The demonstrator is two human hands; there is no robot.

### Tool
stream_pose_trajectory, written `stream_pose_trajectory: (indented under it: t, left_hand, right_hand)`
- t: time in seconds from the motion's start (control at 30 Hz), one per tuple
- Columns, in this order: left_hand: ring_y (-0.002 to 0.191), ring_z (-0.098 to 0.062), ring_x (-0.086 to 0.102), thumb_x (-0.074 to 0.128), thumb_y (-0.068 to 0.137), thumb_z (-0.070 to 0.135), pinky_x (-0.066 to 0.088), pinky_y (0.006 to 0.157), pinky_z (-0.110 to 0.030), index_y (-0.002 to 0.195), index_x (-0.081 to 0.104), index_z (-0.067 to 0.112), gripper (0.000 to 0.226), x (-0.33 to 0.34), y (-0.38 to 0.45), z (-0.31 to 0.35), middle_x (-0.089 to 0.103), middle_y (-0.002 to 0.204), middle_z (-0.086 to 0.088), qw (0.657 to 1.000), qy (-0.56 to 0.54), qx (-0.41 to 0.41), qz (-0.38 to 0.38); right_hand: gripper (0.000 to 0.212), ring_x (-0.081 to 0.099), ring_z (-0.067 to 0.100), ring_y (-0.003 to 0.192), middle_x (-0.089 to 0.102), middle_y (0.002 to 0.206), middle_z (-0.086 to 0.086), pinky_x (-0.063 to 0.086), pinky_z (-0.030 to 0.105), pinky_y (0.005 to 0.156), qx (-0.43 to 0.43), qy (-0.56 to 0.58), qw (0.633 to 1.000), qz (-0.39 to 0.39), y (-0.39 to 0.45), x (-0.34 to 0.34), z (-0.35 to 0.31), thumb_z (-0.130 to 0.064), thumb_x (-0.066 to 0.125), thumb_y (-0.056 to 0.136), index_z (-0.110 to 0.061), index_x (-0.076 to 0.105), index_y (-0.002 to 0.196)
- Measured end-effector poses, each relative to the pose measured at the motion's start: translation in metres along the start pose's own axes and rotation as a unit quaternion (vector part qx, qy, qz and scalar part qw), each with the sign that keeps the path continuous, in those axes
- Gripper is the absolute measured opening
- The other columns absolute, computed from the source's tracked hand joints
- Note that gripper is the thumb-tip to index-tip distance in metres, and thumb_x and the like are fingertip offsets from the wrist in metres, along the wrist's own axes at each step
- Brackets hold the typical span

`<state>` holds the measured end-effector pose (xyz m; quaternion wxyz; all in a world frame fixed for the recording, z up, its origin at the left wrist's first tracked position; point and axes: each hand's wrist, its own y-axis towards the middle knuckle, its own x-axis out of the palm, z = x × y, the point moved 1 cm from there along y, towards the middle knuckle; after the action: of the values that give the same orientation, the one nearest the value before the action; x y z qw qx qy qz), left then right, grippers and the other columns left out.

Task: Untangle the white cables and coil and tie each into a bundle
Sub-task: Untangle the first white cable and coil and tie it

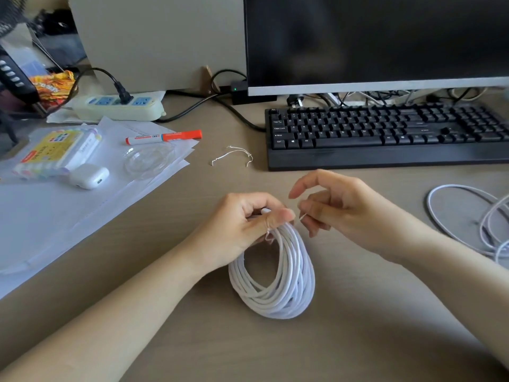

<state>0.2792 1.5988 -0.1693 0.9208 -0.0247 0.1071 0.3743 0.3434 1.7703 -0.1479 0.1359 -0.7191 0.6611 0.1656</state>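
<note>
Office desk setup. Black flat-panel monitor point(377, 40) w/ silver lower bezel stands over a black full-size keyboard point(385, 130) on a tan laminate desktop point(170, 271). Left side: cream power strip w/ blue sockets point(118, 106), loose white paper sheets point(55, 216), red-capped white marker pen point(164, 137), pack of pastel highlighters point(55, 151).

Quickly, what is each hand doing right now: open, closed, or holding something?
Left hand: closed around the top of the coiled white cable.
Right hand: fingertips pinching a thin white twist tie.
</note>
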Motion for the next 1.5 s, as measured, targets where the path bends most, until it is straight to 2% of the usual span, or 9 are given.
stream_pose_trajectory:
  t: [0.2, 0.33, 0.57, 0.67, 0.9, 1.1, 1.2, 1.33, 1.5]
  left_hand:
    - [0.055, -0.01, 0.05, 0.057, 0.073, 0.054, 0.045, 0.06, -0.03, 0.072, 0.068, 0.02, 0.036, 0.006, -0.001, -0.004, 0.057, 0.055, 0.005, 0.995, 0.06, -0.014, 0.074]
    - [0.045, -0.004, 0.046, 0.058, 0.079, 0.052, 0.035, 0.05, -0.02, 0.065, 0.065, 0.023, 0.033, 0.008, -0.001, -0.006, 0.055, 0.048, 0.009, 0.989, 0.1, -0.032, 0.104]
    - [0.052, -0.008, 0.051, 0.049, 0.057, 0.017, 0.044, 0.051, -0.027, 0.051, 0.064, 0.037, 0.025, 0.008, 0.007, -0.015, 0.056, 0.044, 0.013, 0.983, 0.118, -0.1, 0.102]
    - [0.054, -0.003, 0.048, 0.051, 0.061, 0.008, 0.042, 0.053, -0.02, 0.053, 0.062, 0.05, 0.045, 0.007, 0.01, -0.018, 0.055, 0.045, 0.021, 0.978, 0.163, -0.101, 0.082]
    - [0.045, -0.013, 0.041, 0.037, 0.068, -0.01, 0.032, 0.051, -0.023, 0.039, 0.056, 0.027, 0.051, 0.009, 0.005, -0.007, 0.042, 0.036, 0.008, 0.984, 0.11, -0.111, 0.08]
    - [0.052, -0.017, 0.041, 0.056, 0.094, 0.03, 0.035, 0.056, -0.027, 0.067, 0.065, 0.02, 0.03, 0.006, 0.001, -0.007, 0.049, 0.051, 0.003, 0.996, 0.031, -0.062, 0.061]
    - [0.057, -0.012, 0.044, 0.061, 0.084, 0.051, 0.038, 0.06, -0.026, 0.074, 0.067, 0.023, 0.029, 0.002, 0.001, -0.002, 0.051, 0.057, 0.009, 0.999, 0.011, -0.021, 0.023]
    - [0.071, -0.001, 0.06, 0.074, 0.072, 0.027, 0.045, 0.064, -0.012, 0.09, 0.067, 0.015, 0.023, 0.0, 0.001, 0.004, 0.068, 0.077, 0.009, 0.998, -0.056, -0.033, -0.023]
    - [0.059, -0.009, 0.051, 0.071, 0.07, 0.012, 0.041, 0.053, -0.017, 0.072, 0.069, 0.017, 0.006, 0.001, -0.001, 0.005, 0.06, 0.067, -0.001, 0.978, -0.193, -0.082, -0.018]
  right_hand:
    - [0.01, 0.045, 0.014, 0.056, 0.053, 0.06, 0.001, 0.042, 0.03, 0.056, -0.041, -0.074, 0.996, 0.021, -0.01, 0.017, -0.013, -0.025, 0.046, 0.095, -0.018, 0.048, 0.102]
    - [0.06, 0.05, 0.01, 0.065, 0.047, 0.071, -0.015, 0.041, 0.028, 0.059, -0.01, -0.284, 0.958, 0.034, -0.025, 0.032, -0.031, -0.068, 0.055, 0.064, -0.037, 0.023, 0.104]
    - [0.032, 0.05, 0.024, 0.041, 0.053, 0.068, -0.006, 0.013, 0.019, 0.037, -0.121, -0.451, 0.882, 0.061, -0.018, 0.047, -0.03, -0.051, 0.038, 0.074, -0.025, 0.054, 0.083]
    - [0.024, 0.05, 0.027, 0.041, 0.054, 0.069, -0.005, 0.024, 0.022, 0.036, -0.149, -0.437, 0.887, 0.027, -0.013, 0.044, -0.027, -0.043, 0.037, 0.08, -0.024, 0.052, 0.083]
    - [0.023, 0.049, 0.025, 0.051, 0.056, 0.072, -0.009, 0.038, 0.029, 0.038, -0.195, -0.431, 0.881, -0.002, -0.006, 0.033, -0.021, -0.032, 0.037, 0.083, -0.022, 0.057, 0.082]
    - [0.014, 0.047, 0.004, 0.047, 0.055, 0.057, -0.001, 0.039, 0.013, 0.05, -0.088, -0.076, 0.993, -0.009, 0.007, 0.014, -0.009, -0.003, 0.059, 0.087, -0.003, 0.06, 0.073]
    - [0.019, 0.041, 0.005, 0.045, 0.048, 0.053, 0.0, 0.035, 0.012, 0.043, 0.029, 0.197, 0.98, -0.022, 0.009, 0.007, 0.002, -0.003, 0.06, 0.087, -0.003, 0.055, 0.069]
    - [0.025, 0.038, 0.008, 0.045, 0.046, 0.054, 0.004, 0.031, 0.014, 0.039, 0.059, 0.258, 0.964, 0.011, 0.011, 0.007, 0.006, 0.002, 0.051, 0.091, -0.004, 0.053, 0.067]
    - [0.026, 0.037, 0.006, 0.043, 0.045, 0.051, 0.001, 0.029, 0.014, 0.039, 0.024, 0.232, 0.972, 0.018, 0.009, 0.008, -0.002, 0.005, 0.049, 0.09, -0.003, 0.051, 0.066]
